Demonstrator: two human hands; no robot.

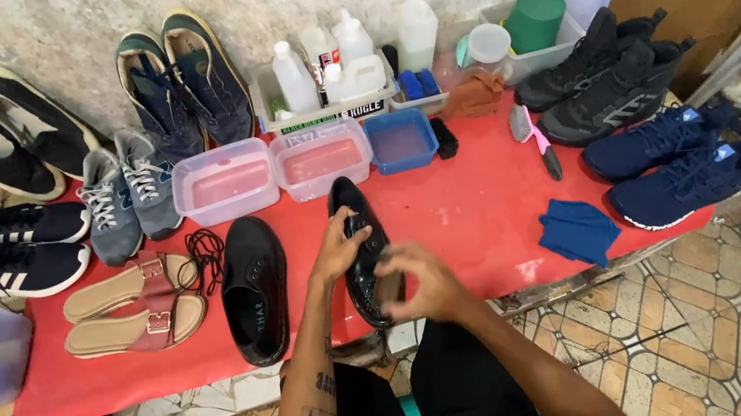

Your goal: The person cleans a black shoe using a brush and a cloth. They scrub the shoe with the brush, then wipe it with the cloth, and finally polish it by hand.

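Here, left hand (337, 249): fingers clasped the black dress shoe (362, 250) on the red bench (482, 209)
Right hand (422, 282): fingers gripped a small brush (391, 288) against it

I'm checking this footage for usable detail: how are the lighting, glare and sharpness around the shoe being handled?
Head view: even, soft light with faint shadows; glossy sheen on the black shoe; right hand slightly motion-blurred, left hand sharper; wide-angle bending at the edges, where floor tiles look softer.
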